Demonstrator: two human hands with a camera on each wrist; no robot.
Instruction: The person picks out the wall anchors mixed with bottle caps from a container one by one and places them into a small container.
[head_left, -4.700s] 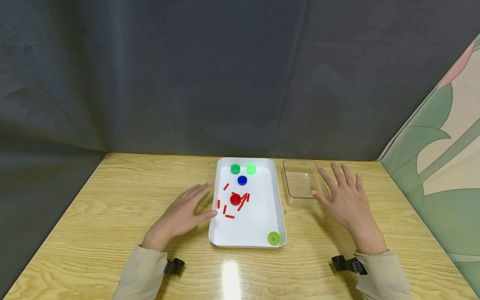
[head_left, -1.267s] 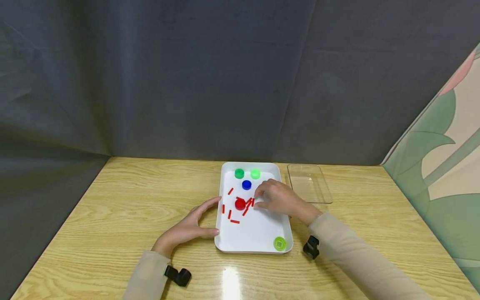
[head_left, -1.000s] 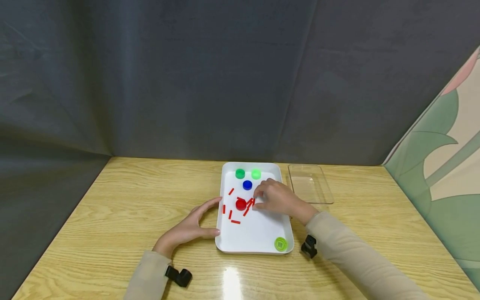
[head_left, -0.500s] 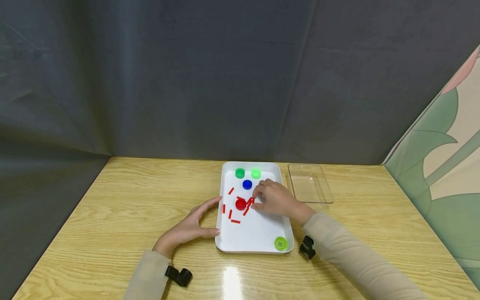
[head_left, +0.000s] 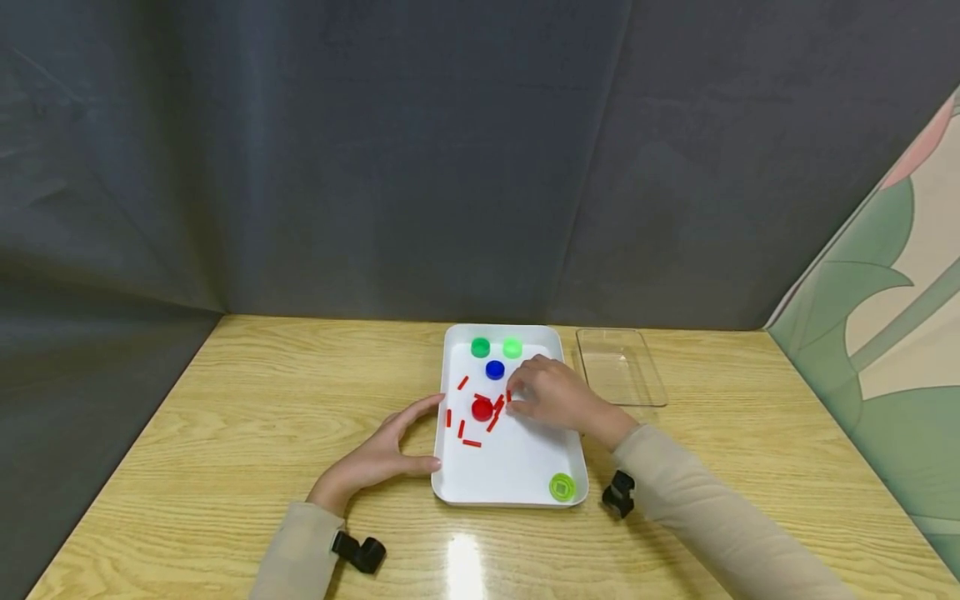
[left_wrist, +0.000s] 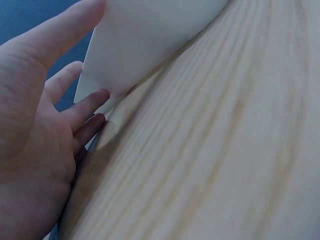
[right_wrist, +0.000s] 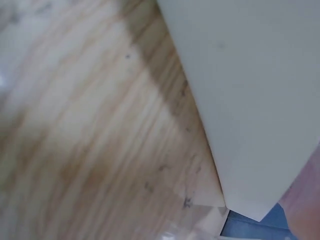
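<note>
A white tray holds several short red sticks scattered around a red disc. My right hand reaches over the tray's right side and pinches one small red stick between thumb and fingertips. With thumb and fingers spread, my left hand steadies the tray's left wall. In the left wrist view its fingertips lie along the tray wall. The right wrist view shows mostly the tray's outer wall; only a sliver of the right hand appears.
Dark green, light green and blue discs sit toward the tray's far end. A yellow-green disc lies in its near right corner. Right of the tray stands a transparent box on the wooden table.
From beside the clear box, my right hand has come over the tray and taken hold of a red stick, lately shifting it slightly upward. My left hand has moved onto the tray's left wall.
</note>
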